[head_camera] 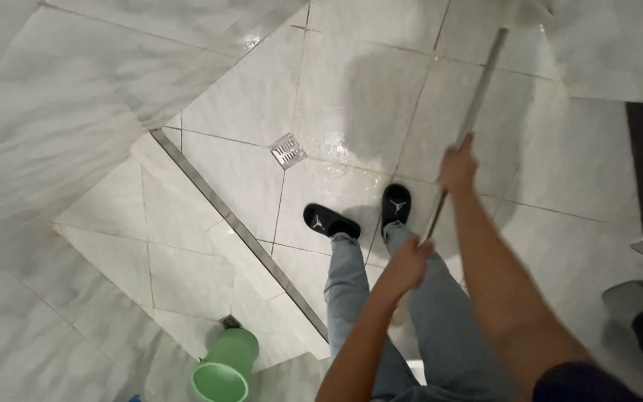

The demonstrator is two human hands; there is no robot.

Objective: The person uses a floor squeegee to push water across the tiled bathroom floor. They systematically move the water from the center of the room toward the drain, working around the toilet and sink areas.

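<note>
Closest to the camera, the person's left hand (408,262) wraps the lower end of a long, thin metal pole (470,115), its grip closed fully around the shaft just above the knees. Higher along the same shaft, the right hand (458,167) is also clenched around it, arm stretched forward. The pole is slim, grey and straight, running up and to the right from the left hand, past the right hand, to the upper edge of the view, where its far end meets something pale that is cut off and cannot be made out.

Below the hands stand two feet in black slides (330,221), side by side on the tiled floor (351,89), under grey-blue jeans (347,279). The floor here is glossy and looks wet, with open tile ahead and to the right of the feet. To the left a long metal channel strip (240,227) runs diagonally, dividing this floor from a lighter tiled section beyond it. A small square drain grate (288,150) sits in the tile ahead of the feet, well apart from the pole.

At the bottom edge, left of the legs, a green bucket (226,365) stands upright; its inside looks empty.
</note>
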